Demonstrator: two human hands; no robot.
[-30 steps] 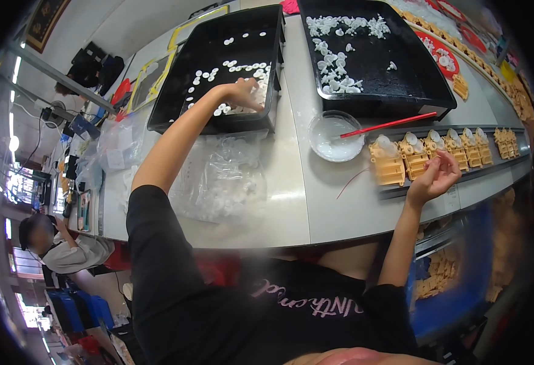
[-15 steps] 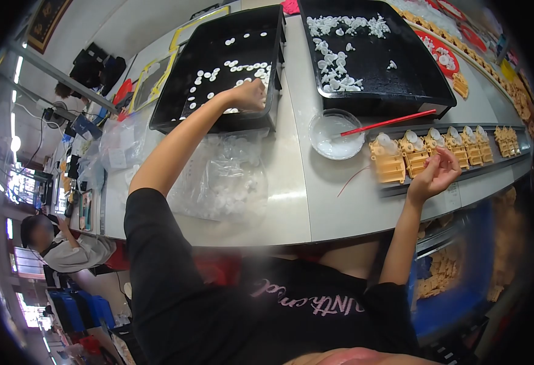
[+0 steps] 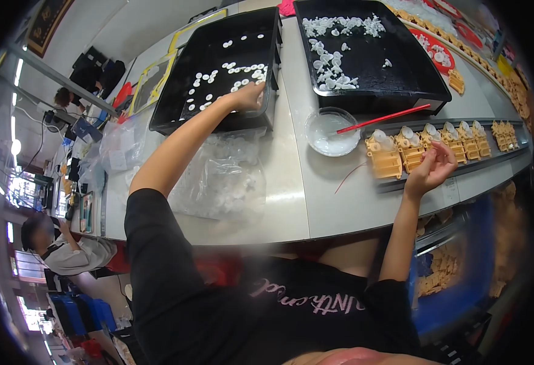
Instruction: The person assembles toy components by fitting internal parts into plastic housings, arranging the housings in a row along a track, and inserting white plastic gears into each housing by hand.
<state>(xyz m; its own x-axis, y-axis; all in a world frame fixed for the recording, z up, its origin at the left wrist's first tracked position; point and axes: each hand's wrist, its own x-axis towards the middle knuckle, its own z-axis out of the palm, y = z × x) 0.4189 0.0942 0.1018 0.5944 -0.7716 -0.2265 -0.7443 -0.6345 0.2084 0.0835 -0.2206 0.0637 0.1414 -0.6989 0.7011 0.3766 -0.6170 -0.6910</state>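
My left hand (image 3: 250, 96) reaches into the near right corner of a black tray (image 3: 270, 114) on the left. Its fingers are curled downward beside small white round discs (image 3: 237, 84), and whatever they hold is hidden. My right hand (image 3: 432, 170) is turned palm up, with its fingers loosely bent and apart and nothing visible in them. It is just in front of a row of yellow plastic housings (image 3: 411, 157) on a long dark rail, several topped by a whitish round piece (image 3: 408, 135). The fingertips overlap the housings in view; contact cannot be made out.
A clear bowl of whitish paste (image 3: 328, 141) has a red stick (image 3: 388, 117) across its rim. Behind it stands another black tray (image 3: 388, 97) with white parts. A clear plastic bag (image 3: 218, 182) lies near my left forearm. Another person (image 3: 75, 249) sits at far left.
My left hand has dipped slightly lower at the tray's corner, its fingers less visible. My right hand stays by the housings with its fingers slightly shifted. The whole view has shifted a little.
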